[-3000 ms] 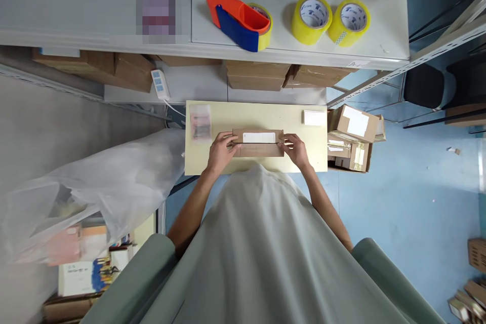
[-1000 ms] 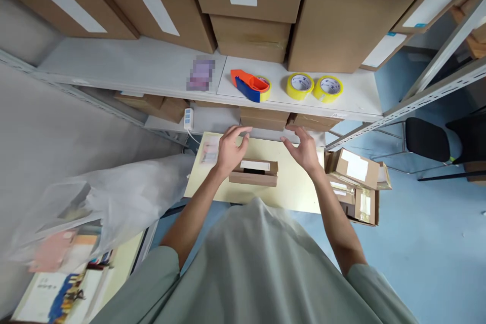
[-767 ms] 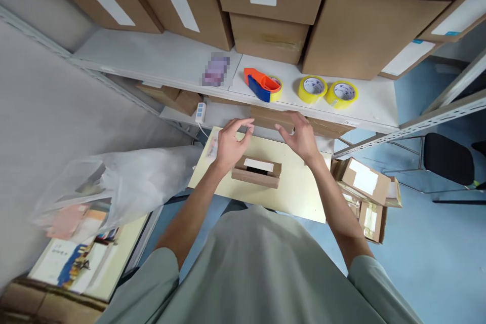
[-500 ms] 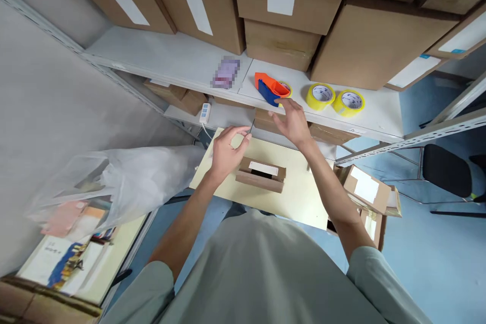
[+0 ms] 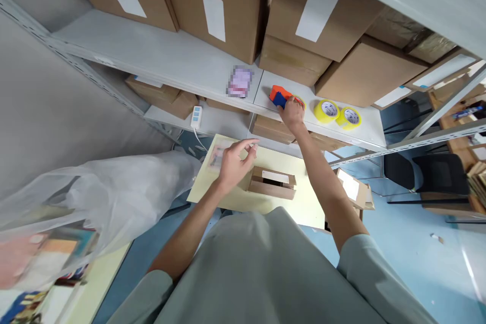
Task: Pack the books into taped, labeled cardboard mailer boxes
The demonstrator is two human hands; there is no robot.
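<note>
On the edge of the grey shelf, my right hand (image 5: 292, 114) has its fingers wrapped round an orange and blue tape dispenser (image 5: 280, 96), hiding part of it. A yellow roll of tape shows at the dispenser's far side. My left hand (image 5: 236, 163) hovers over the cream table, empty, its fingers loosely curved and apart from the thumb. Just right of it lies a narrow brown cardboard box (image 5: 272, 190) with a white label and a dark gap along its top.
Two yellow tape rolls (image 5: 326, 110) stand right of the dispenser, and a blurred-out purple item (image 5: 240, 81) lies to its left. Large cartons (image 5: 214, 15) line the shelf. A white power strip (image 5: 196, 117) sits lower. A translucent plastic bag (image 5: 125, 185) hangs at the left.
My right hand has reached onto the shelf and closed round the tape dispenser. My left hand stays above the table near the box. The view has shifted and turned slightly.
</note>
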